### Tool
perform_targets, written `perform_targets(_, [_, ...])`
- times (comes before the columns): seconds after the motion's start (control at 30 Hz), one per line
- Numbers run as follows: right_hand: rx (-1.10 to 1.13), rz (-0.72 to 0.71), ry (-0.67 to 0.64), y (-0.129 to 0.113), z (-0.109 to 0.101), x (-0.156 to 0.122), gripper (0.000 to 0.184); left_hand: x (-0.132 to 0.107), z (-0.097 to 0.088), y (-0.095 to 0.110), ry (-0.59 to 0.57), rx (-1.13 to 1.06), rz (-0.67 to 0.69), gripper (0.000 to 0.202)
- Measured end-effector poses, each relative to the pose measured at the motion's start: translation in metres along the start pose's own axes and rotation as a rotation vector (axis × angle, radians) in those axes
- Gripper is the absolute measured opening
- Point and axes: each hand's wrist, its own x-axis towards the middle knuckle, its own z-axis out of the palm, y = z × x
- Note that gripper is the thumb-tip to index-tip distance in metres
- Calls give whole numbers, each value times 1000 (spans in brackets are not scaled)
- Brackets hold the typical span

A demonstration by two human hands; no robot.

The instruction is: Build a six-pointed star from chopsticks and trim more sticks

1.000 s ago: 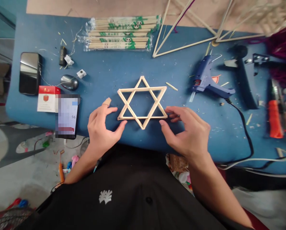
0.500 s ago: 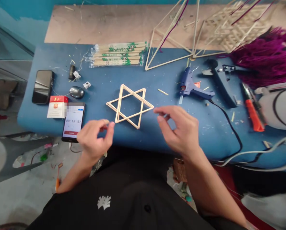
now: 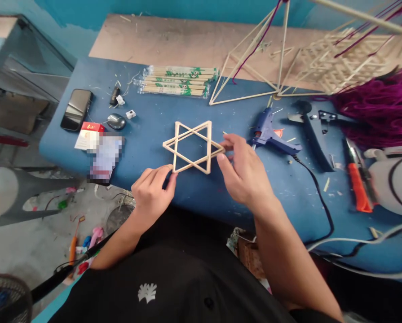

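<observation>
Wooden sticks form a finished-looking six-pointed star (image 3: 192, 147) lying flat mid-table. Both hands pinch it — left hand (image 3: 152, 193) at the near-left point, right hand (image 3: 243, 172) at the right point. Glue gun (image 3: 271, 134) (set down, untouched) lies to the right — gluing seems done.

A stick star (image 3: 192, 147) is pinched at its near-left corner by the left hand (image 3: 152, 194) and at its right tip by the right hand (image 3: 244, 175) (flat on the blue tabletop (image 3: 153, 121)); a glue gun (image 3: 271, 134) is seen just beside.
</observation>
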Motion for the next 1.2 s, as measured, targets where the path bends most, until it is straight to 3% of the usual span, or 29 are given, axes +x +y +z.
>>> perform_targets(0.1, [63, 14, -102, -11, -15, -33, 37, 6, 0, -23, 85, 149, -30, 1])
perform_targets(0.17, [194, -100, -274, -17, -20, -47, 31, 11, 0, -38, 113, 151, -77, 7])
perform_targets(0.2, [211, -165, -269, -18, -21, -51, 26, 14, -1, -43, 120, 120, -99, 7])
perform_targets(0.27, [139, -256, -125, -19, -18, -50, 19, 18, -4, -49, 117, 13, -136, 3])
perform_targets(0.33, [21, -284, 66, -18, -13, -41, 15, 20, -6, -51, 89, -130, -173, 14])
perform_targets(0.43, [-15, -285, 183, -17, -5, -24, 18, 24, -8, -50, 36, -352, -207, 24])
perform_targets(0.53, [-13, -302, 198, -16, 0, -10, 22, 30, -8, -52, 12, -444, -127, 32])
perform_targets(0.7, [-127, -389, 140, -8, 10, -2, 37, 36, -5, -58, -14, -273, 114, 45])
perform_targets(0.93, [-153, -411, 102, -1, 19, -4, 50, 36, -4, -60, -98, -156, 166, 51])
perform_targets(1.2, [-80, -344, 70, -2, 21, -4, 58, 39, -2, -60, -186, -225, 250, 51])
